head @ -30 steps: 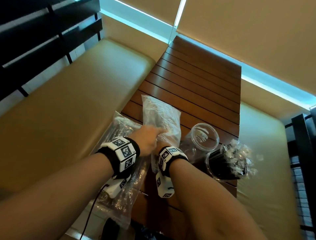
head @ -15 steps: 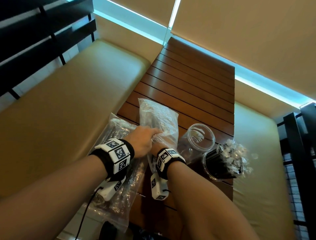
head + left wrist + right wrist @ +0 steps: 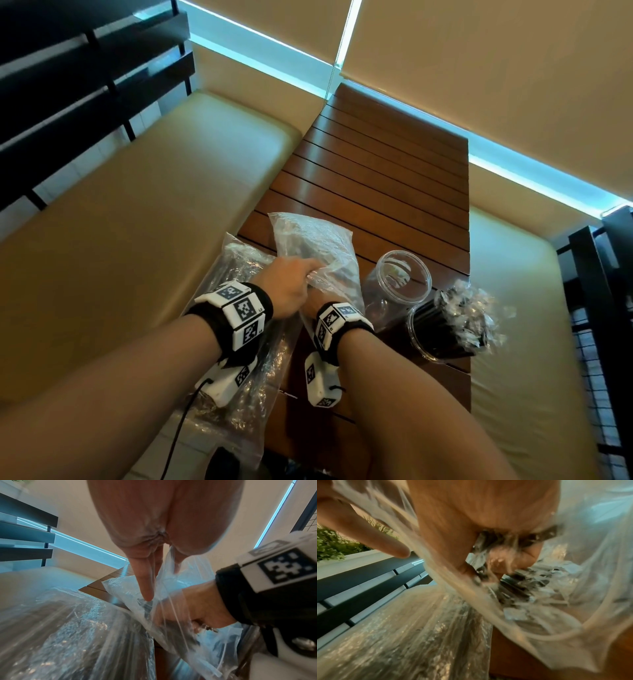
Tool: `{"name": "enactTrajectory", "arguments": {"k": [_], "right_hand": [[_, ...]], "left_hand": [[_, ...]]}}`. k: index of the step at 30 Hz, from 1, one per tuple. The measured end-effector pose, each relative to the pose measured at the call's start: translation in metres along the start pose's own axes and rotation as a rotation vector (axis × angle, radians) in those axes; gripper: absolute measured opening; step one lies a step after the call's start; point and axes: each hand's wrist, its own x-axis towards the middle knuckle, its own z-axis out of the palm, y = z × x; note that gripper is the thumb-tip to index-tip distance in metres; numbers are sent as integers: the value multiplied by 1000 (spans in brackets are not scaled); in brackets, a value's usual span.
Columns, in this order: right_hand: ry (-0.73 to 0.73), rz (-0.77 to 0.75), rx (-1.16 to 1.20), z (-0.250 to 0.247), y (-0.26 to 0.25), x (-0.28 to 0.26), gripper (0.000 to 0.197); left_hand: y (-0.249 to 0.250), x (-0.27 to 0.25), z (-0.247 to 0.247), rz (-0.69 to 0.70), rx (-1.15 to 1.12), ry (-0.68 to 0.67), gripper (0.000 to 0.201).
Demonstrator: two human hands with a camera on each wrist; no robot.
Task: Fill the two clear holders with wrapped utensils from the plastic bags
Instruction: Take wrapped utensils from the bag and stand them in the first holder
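A clear plastic bag [image 3: 313, 240] of wrapped black utensils lies on the slatted wooden table [image 3: 376, 171]. My left hand [image 3: 291, 287] pinches the bag's mouth and holds it up. My right hand [image 3: 496, 563] is inside the bag, its fingers curled round a bundle of wrapped utensils [image 3: 518, 588]. To the right lie two clear holders on their sides: one empty holder [image 3: 402, 277] and one holder [image 3: 442, 332] packed with wrapped black utensils. A second, larger bag [image 3: 239, 270] of utensils lies to the left, under my left wrist.
Cream padded benches [image 3: 137, 222] flank the table on both sides. The larger bag hangs past the table's near left corner. Dark slatted rails [image 3: 68, 85] stand at the far left, and a black frame [image 3: 589, 274] at the right edge.
Hardly anything has moved. My left hand keeps its hold on the bag's mouth and my right hand stays inside the bag; only the head view has shifted a little.
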Motion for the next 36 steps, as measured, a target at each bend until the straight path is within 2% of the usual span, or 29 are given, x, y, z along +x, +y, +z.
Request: {"name": "enactTrajectory", "arguments": {"k": [1, 2, 4, 5, 6, 7, 9, 13, 15, 19, 24, 26, 28, 29, 31, 33, 34, 36], "right_hand": [[-2, 16, 107, -2, 11, 3, 41], [49, -118, -24, 2, 12, 20, 46], [25, -181, -124, 10, 0, 45, 47], [-69, -150, -90, -2, 10, 32, 45], [9, -174, -238, -17, 25, 12, 42], [26, -201, -236, -23, 10, 2, 40], [-111, -213, -145, -47, 21, -8, 38], [54, -152, -158, -72, 32, -24, 37], [30, -150, -158, -86, 41, -35, 32], [-2, -218, -144, -119, 71, -65, 32], [-9, -264, -186, -152, 98, -95, 51], [5, -306, -139, -171, 108, -113, 44], [24, -318, -33, -189, 115, -130, 29], [49, -319, 23, -196, 118, -136, 28], [176, -344, 102, -200, 121, -138, 29], [344, -372, 148, -193, 118, -135, 30], [412, -376, 161, -187, 117, -131, 32], [516, -372, 146, -173, 111, -122, 29]], "left_hand": [[-1, 0, 0, -2, -7, 4, 47], [-1, 1, 0, -10, -9, 8, 46], [-2, 3, -1, -25, 4, 19, 44], [-1, 5, -2, -32, 14, 22, 42], [0, 8, -2, -39, 22, 26, 41], [0, 10, -3, -43, 26, 35, 41], [4, 15, -8, -60, 39, 51, 43], [13, 26, -21, -112, 85, 58, 47], [18, 31, -26, -126, 114, 70, 42], [25, 40, -34, -171, 164, 80, 48], [38, 46, -35, -186, 235, 84, 51], [40, 46, -31, -188, 246, 68, 51], [41, 44, -28, -241, 228, 27, 63], [42, 42, -28, -258, 220, 7, 72], [50, 38, -27, -184, 239, 32, 84], [71, 31, -30, -9, 199, 86, 94], [86, 26, -33, 77, 90, 76, 95], [121, 15, -41, 195, -320, -22, 83]]}}
